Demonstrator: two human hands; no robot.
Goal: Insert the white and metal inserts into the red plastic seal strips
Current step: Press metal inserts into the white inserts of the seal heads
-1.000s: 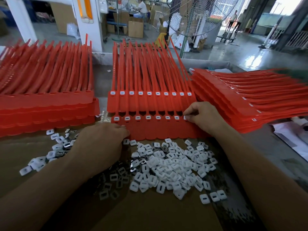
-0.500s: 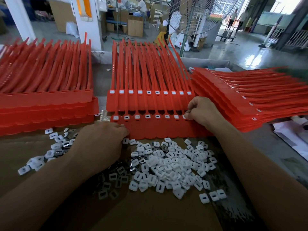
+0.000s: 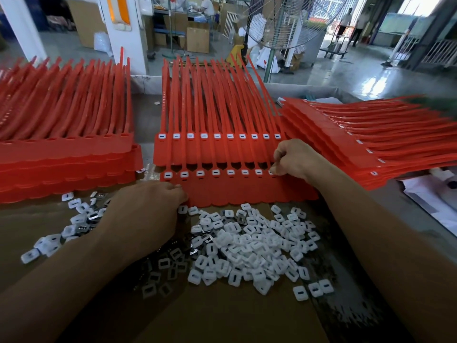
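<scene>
Progress on the near sheet [image 3: 247,191] of red seal strips looks almost complete. Seven sockets along its row already show a white insert. My right hand [image 3: 294,159] sits at the row's right end, fingers curled and thumb pinching down on the end insert [image 3: 272,172], which I judge is being seated. The back sheet [image 3: 217,152], partly overlapped by the near one, carries a full row of ten.

My left hand [image 3: 148,211] rests knuckles-up at the near sheet's front edge with fingers curled under. I cannot tell whether it holds spare pieces or only steadies the sheet.

Plenty remains, I think. The left stack [image 3: 66,154] shows almost no white, while the right stack [image 3: 371,149] shows filled sockets along its edge.

The loose pile of inserts [image 3: 247,243] lies on the cardboard-covered worktop [image 3: 222,318], just in front of the near sheet. They are small white squarish frames with a slot in the middle, with darker metal pieces mixed in, mostly toward the left.
</scene>
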